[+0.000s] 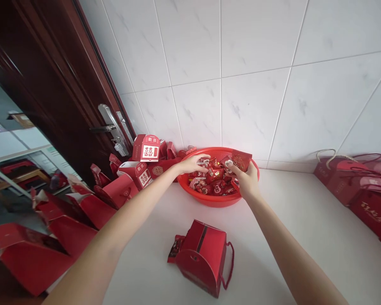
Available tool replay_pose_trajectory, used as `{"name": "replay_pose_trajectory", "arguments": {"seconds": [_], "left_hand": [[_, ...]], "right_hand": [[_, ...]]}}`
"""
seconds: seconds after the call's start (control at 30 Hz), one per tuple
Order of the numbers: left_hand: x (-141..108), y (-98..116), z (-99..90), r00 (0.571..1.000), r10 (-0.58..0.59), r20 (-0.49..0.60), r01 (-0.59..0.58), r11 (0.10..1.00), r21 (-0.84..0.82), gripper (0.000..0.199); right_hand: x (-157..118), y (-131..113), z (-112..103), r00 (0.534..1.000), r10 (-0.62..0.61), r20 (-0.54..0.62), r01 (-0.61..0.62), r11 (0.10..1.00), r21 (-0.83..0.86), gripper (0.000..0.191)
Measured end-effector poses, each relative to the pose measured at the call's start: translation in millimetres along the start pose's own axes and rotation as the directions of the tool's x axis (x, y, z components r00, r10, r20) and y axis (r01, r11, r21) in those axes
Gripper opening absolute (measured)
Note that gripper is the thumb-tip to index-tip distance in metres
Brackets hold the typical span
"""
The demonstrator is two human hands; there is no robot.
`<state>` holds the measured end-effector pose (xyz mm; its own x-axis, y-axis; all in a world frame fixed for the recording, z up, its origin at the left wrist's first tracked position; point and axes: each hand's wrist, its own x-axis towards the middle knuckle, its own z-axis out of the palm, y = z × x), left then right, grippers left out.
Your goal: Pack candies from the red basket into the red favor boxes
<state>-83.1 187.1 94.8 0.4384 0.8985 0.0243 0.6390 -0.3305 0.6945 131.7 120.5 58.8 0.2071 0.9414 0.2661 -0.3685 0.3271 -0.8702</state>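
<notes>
A red plastic basket by the wall holds many wrapped candies, mostly red and gold. My left hand reaches over its left side, fingers apart and curved above the candies, with nothing visibly gripped. At the basket's right side, my right hand pinches a shiny red packet between thumb and fingers; part of the packet is hidden by the hand. Nearer to me, between my forearms, a red gift box with a cord handle lies on the white surface. A dark red wrapped piece sticks out at its left.
Several red boxes crowd the left side, some with open tops. Small boxes with white labels stand near the dark door with its metal handle. Red bags with cords stand at the right. A tiled wall rises behind.
</notes>
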Motion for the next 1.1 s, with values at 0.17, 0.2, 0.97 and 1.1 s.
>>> {"name": "replay_pose_trajectory", "arguments": {"seconds": [0.17,0.2,0.97,1.1], "left_hand": [[-3,-1,-4.8,0.995,0.016,-0.096,0.016,0.944,0.330,0.081],[-6,2,-7.3,0.994,0.032,-0.107,0.009,0.934,0.357,0.074],[-157,5,45.3,0.835,-0.317,0.449,0.203,0.937,0.285,0.019],[-154,8,18.8,0.915,-0.249,0.318,0.252,0.967,0.031,0.015]], "right_hand": [[0,1,-1,1.000,0.003,-0.011,-0.003,1.000,0.005,0.040],[0,1,-1,1.000,0.005,-0.015,-0.005,1.000,0.008,0.040],[1,1,-5,1.000,0.003,-0.007,-0.003,0.999,-0.039,0.043],[1,1,-5,1.000,0.007,-0.012,-0.008,1.000,-0.025,0.043]]}}
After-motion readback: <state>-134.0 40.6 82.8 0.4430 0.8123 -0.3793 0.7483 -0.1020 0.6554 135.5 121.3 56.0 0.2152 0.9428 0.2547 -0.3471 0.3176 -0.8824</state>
